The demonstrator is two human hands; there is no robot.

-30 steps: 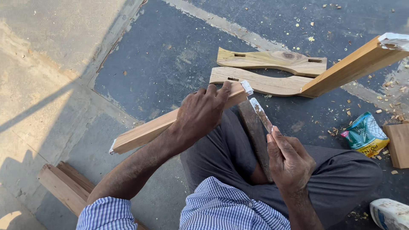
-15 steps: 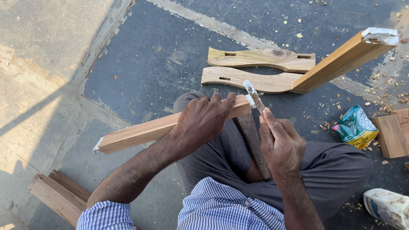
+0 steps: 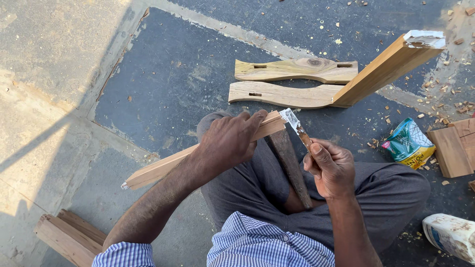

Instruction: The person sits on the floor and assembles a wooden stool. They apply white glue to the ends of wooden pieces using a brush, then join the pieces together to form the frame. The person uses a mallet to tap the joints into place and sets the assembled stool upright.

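Note:
I sit on the ground with my legs folded. My left hand point(image 3: 230, 141) grips a long wooden strip point(image 3: 158, 168) that lies across my knee, its right end near a glue-smeared tip. In my right hand point(image 3: 330, 168) is a small flat applicator stick point(image 3: 296, 127), whose white-coated blade touches the end of the strip. A dark worn wooden handle point(image 3: 291, 165) rests between my legs.
Two curved, slotted wooden pieces point(image 3: 297, 70) point(image 3: 284, 95) lie on the dark floor ahead. A thick plank point(image 3: 391, 64) with a white-smeared end slants up at the right. A green packet point(image 3: 408, 143), wooden blocks point(image 3: 452, 151), wood chips, stacked strips point(image 3: 67, 237) at lower left, a white container point(image 3: 452, 235) at lower right.
My left hand and the strip have shifted slightly right. The applicator blade has come down from above onto the strip's end.

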